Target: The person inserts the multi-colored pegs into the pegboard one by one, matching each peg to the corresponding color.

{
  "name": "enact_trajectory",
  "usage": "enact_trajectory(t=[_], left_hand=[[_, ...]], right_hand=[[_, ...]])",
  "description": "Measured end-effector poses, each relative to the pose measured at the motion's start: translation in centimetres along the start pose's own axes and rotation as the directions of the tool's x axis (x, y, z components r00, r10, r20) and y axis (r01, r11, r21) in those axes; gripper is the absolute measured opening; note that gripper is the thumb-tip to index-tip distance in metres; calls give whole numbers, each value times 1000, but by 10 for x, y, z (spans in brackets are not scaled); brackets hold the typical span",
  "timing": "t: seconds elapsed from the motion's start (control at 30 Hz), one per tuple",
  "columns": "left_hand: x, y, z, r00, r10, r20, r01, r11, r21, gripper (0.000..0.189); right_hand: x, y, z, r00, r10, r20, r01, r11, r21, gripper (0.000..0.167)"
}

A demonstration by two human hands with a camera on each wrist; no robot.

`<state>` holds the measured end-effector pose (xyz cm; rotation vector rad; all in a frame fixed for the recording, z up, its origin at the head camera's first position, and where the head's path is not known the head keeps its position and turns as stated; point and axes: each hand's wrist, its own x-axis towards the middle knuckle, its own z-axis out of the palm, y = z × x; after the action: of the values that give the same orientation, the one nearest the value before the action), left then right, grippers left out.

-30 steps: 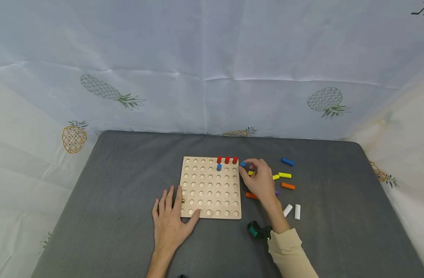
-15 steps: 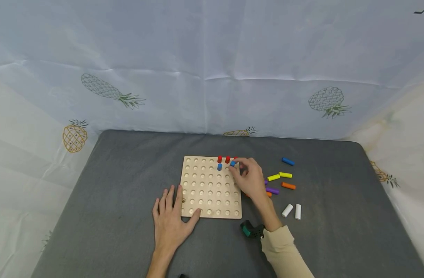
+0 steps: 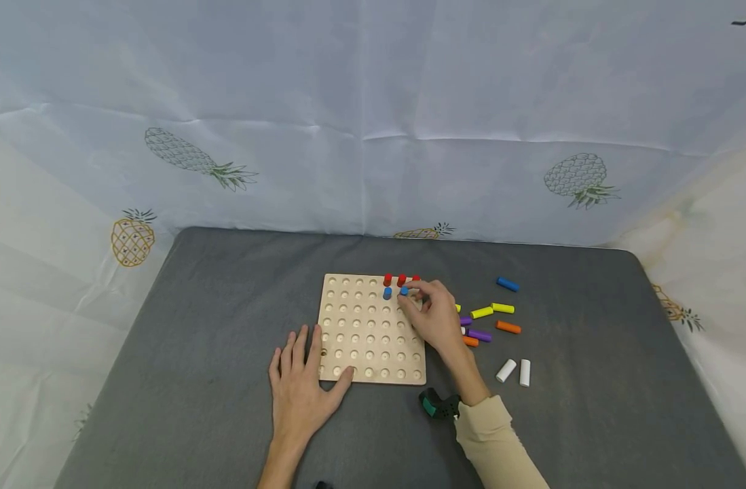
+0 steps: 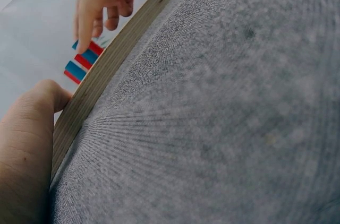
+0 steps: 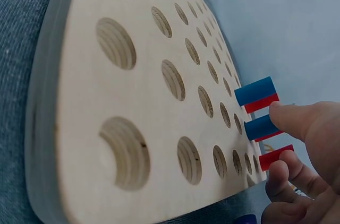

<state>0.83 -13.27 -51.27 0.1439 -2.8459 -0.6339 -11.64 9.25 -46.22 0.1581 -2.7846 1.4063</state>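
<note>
**A held blue peg (image 3: 404, 291) upright at the wooden pegboard (image 3: 362, 346)**

Starting at the left, we see the left hand (image 3: 302, 390) lying along the pegboard's left edge, its fingers spread apart and its thumb over the near edge; it grasps nothing. In the pegboard's second row from the far side stands a planted blue peg (image 3: 387, 293), just in front of the leftmost of three red pegs (image 3: 402, 280) lined up in the far row. To its right, in that same second row, is the held blue peg, clamped between the right hand (image 3: 432, 314)'s thumb and forefinger (we cannot tell whether it is fully seated in its hole). A black wrist strap (image 3: 442, 405) shows beyond the pegboard's near right corner. Farther right of the pegboard, we find purple pegs (image 3: 479, 335), yellow pegs (image 3: 482, 312), white pegs (image 3: 506, 370), a loose blue peg (image 3: 508, 284) and orange pegs (image 3: 508, 327), all lying on the grey cloth (image 3: 592, 407) that also runs beneath the pegboard.
</note>
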Motion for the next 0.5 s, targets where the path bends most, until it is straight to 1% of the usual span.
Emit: enact_trajectory(t=[0.5], left_hand=[[-1, -1, 0, 1000, 2, 0, -2, 1000, -5, 95]], right_hand=[[0, -1, 6, 1000, 15, -1, -15, 1000, -16, 27]])
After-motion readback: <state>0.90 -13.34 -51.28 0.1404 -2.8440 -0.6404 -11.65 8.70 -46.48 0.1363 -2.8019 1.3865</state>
